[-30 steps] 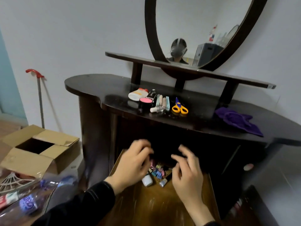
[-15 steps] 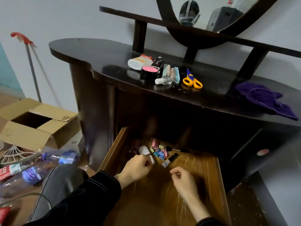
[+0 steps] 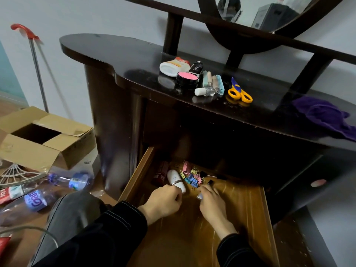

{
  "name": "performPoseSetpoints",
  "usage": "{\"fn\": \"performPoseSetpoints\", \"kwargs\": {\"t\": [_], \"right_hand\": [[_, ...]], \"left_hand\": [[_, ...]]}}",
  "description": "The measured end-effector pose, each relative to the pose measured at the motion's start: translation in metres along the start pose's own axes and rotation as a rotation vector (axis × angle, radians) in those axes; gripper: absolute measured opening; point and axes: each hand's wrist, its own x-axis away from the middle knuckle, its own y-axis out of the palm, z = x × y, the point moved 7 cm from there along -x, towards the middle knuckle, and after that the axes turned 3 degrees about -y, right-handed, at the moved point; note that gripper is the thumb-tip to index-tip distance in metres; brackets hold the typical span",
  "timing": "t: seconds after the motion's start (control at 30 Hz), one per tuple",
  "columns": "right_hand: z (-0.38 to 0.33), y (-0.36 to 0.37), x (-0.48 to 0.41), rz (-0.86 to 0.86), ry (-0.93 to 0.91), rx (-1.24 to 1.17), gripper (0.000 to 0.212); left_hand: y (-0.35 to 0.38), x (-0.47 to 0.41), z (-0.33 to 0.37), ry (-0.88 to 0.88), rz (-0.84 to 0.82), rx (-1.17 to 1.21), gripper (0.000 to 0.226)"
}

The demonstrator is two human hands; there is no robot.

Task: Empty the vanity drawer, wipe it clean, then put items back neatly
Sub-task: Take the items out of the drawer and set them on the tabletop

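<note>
Left hand: curled round the near end of the bottle, at 11 o'clock in the drawer
Right hand: fingers bent at the near edge of the clips, something pale at the thumb side; gripping or only touching, cannot tell
Drawer: pulled out below the vanity top, not yet emptied; contents bunched at 11 to 12 o'clock
Slip risk: smooth round bottle held by one end only; likely to pivot out on lifting and drop back onto the clips
Scatter risk: loose pile of small pieces; a hurried grab likely to flick some into the dark back at 12 o'clock
Knock risk: red tube just beside the bottle at its 9 o'clock; likely to roll if nudged
Brush: thin, dark, at 1 o'clock from the right hand, half in shadow, easy to miss
Overhang: front edge of the top above the drawer's back, in the way of a straight lift
Landing spot: jar, scissors and small tubes crowded at 12 o'clock on the top; careless set-down likely to knock them
Cloth: purple, at 2 o'clock on the top, well apart from both hands
Floor at 9 o'clock: box, plastic flasks, knee near the drawer's left wall; anything dropped that side likely lost among them
</note>
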Motion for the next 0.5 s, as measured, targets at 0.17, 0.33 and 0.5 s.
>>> {"fn": "performPoseSetpoints", "kwargs": {"t": [0.17, 0.33, 0.5], "right_hand": [[0.008, 0.001, 0.004, 0.014, -0.039, 0.023, 0.044], [0.014, -0.017, 0.01, 0.071, -0.025, -0.088, 0.02], [0.004, -0.041, 0.016, 0.16, 0.137, -0.823, 0.013]], "left_hand": [[-0.002, 0.0, 0.002, 0.011, 0.001, 0.006, 0.021], [0.0, 0.003, 0.001, 0.02, -0.035, 0.019, 0.02], [0.005, -0.001, 0.004, 0.027, -0.073, 0.164, 0.024]]}}
